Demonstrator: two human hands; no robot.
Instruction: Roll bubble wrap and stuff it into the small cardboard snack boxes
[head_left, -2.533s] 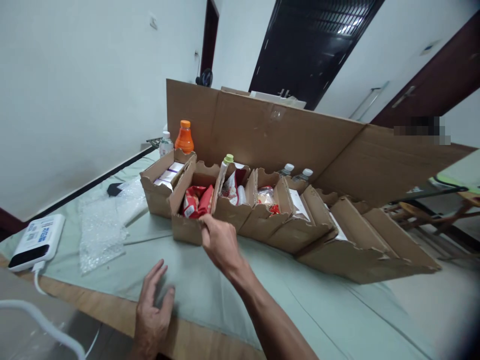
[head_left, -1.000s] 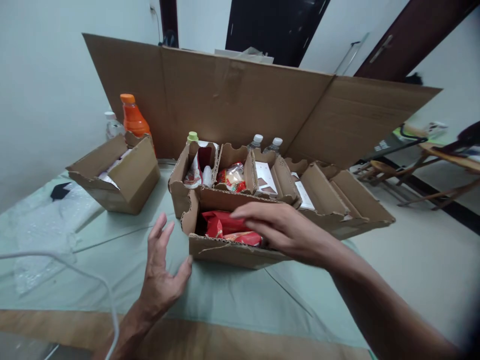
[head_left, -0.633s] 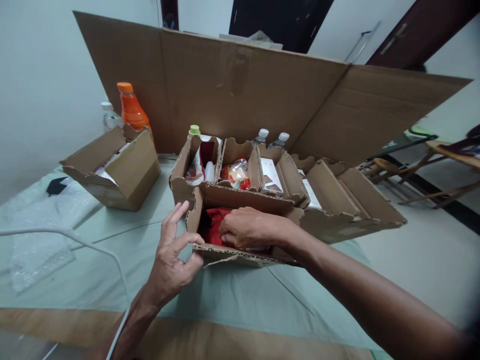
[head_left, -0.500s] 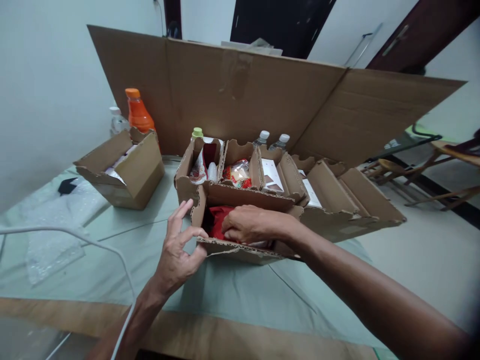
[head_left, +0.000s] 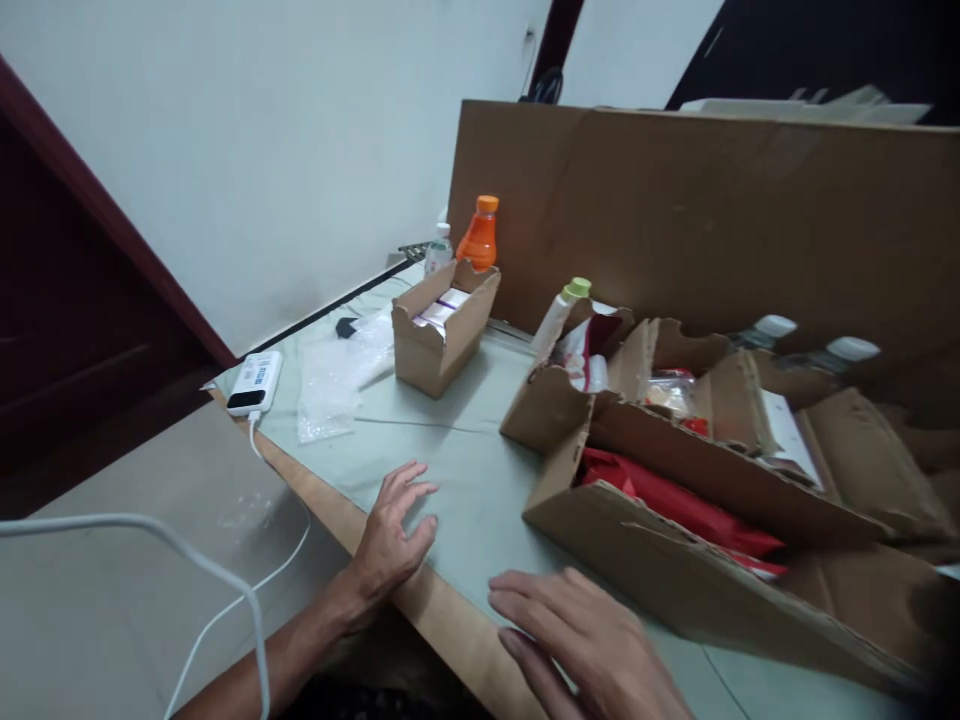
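Note:
Above the table's front edge, my left hand (head_left: 397, 530) is open, fingers spread and holding nothing. My right hand (head_left: 577, 630), slightly blurred, is also open and empty, in front of the nearest long cardboard box (head_left: 675, 560). A red packet (head_left: 675, 500) lies inside that box. Right behind it stand several more cardboard boxes; one holds a red and white packet (head_left: 581, 355), another a clear-wrapped packet (head_left: 671, 390), another a white box (head_left: 787, 440). Farther left, a separate cardboard box (head_left: 427, 355) holds white and purple packs (head_left: 442, 312).
Bubble wrap (head_left: 330, 390) lies left on the green cloth, near a white power bank (head_left: 255, 383) with a cable. Orange (head_left: 480, 235) and clear (head_left: 439, 250) bottles stand at the back. A tall cardboard panel (head_left: 675, 220) rises behind the boxes. A white cable (head_left: 187, 555) crosses the lower left.
My view has swung left. My right hand has come out of the front box, leaving the red packet inside. My left hand has moved away from the box's edge.

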